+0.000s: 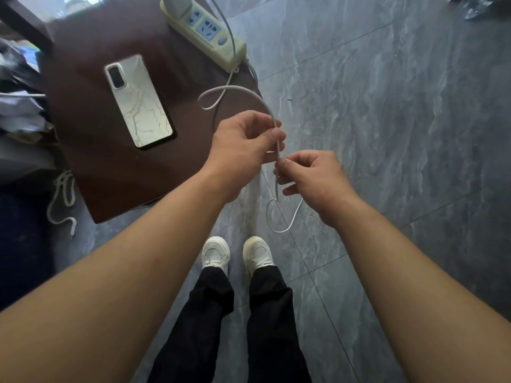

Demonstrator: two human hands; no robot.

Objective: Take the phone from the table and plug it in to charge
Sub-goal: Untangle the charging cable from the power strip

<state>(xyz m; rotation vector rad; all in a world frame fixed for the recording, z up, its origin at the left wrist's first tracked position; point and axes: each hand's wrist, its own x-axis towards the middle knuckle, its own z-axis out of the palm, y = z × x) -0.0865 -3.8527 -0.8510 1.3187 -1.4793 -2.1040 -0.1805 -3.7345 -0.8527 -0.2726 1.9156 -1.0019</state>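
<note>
The phone (138,102) lies face down on the dark brown table (99,172), its pale marbled back and camera showing. A white charging cable (243,91) loops from the power strip (204,30) at the table's far edge down to my hands. Just past the table's right edge, my left hand (243,145) pinches the cable between thumb and fingers. My right hand (309,175) pinches the same cable a little lower. Below it the cable hangs in a loop (284,217) over the floor. The plug end is not visible.
A white adapter (177,4) sits in the power strip. Another white cord (65,200) dangles off the table's left side. Clutter of papers and bags (19,106) lies left of the table. Grey tiled floor (387,106) spreads right; my white shoes (237,254) stand below.
</note>
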